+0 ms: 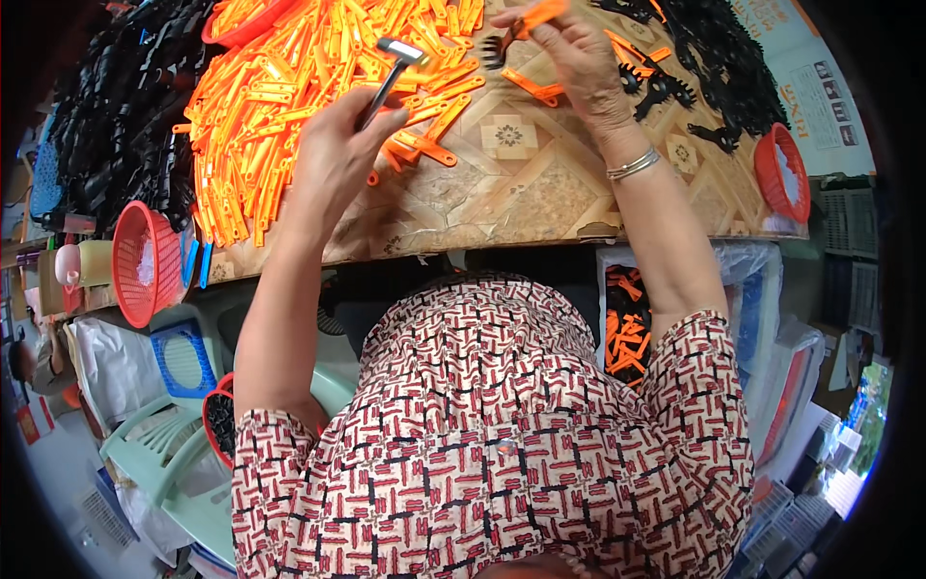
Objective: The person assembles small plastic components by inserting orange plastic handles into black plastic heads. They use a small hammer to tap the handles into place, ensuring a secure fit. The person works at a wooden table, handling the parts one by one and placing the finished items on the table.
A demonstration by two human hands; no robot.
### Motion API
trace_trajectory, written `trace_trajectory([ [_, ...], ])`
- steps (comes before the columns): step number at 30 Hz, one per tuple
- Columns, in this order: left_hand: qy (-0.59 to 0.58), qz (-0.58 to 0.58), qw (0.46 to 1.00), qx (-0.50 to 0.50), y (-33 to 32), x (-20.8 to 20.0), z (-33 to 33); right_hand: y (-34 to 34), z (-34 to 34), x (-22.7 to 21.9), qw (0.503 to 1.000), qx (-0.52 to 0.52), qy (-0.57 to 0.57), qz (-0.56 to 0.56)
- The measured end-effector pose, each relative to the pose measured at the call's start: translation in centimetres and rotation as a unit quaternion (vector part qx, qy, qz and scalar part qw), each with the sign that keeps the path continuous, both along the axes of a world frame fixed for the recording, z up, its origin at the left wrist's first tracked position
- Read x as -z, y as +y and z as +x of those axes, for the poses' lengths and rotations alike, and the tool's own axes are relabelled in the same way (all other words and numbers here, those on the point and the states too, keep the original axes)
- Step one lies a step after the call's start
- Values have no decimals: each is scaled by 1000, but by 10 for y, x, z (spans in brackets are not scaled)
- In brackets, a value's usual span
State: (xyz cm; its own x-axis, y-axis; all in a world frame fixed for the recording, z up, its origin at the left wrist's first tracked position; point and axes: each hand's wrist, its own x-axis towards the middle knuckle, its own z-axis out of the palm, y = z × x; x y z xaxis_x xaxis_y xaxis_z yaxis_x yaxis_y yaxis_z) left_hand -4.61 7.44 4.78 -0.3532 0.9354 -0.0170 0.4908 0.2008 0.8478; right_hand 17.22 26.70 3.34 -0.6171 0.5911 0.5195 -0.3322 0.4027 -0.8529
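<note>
My left hand (333, 145) is closed round the black handle of a small hammer (403, 53). The hammer's head points up and away, over the near edge of a big heap of flat orange plastic pieces (260, 125). At the far middle of the table, my right hand (584, 72) pinches an orange plastic piece (545, 12). A black toothed part (493, 53) sits at the left end of that piece and seems joined to it. Just below the right hand, another orange piece (529, 87) lies on the table. Black toothed parts (666, 92) lie to its right.
Black parts are heaped at the far left (125, 125) and far right (728, 68). Red baskets stand at the table's left (145, 265) and right (781, 174) ends. Below the edge, a box (627, 333) holds orange and black pieces. A green chair (174, 454) stands lower left.
</note>
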Motion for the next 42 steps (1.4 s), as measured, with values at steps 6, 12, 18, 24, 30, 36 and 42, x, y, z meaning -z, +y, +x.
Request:
trace_trajectory([
  [6, 164, 33, 981, 93, 82, 24, 11, -43, 13, -1, 968, 191, -129, 103],
  [12, 220, -29, 967, 126, 102, 32, 23, -66, 32, 39, 930, 213, -234, 185],
  [18, 250, -37, 962, 106, 109, 32, 2, -76, 16, 24, 880, 149, -318, 318],
  [24, 305, -38, 934, 181, 116, 43, -13, -64, 9, 32, 760, 137, -295, 563],
  [30, 252, -75, 951, 163, 119, 30, -8, -82, 27, 4, 728, 183, -269, 604],
  [36, -249, -98, 955, 126, 78, 4, 4, -140, 72, -6, 849, 214, -360, 323],
  [42, -399, -98, 901, 142, 48, 4, 24, -195, 89, 23, 910, 94, -199, -351],
])
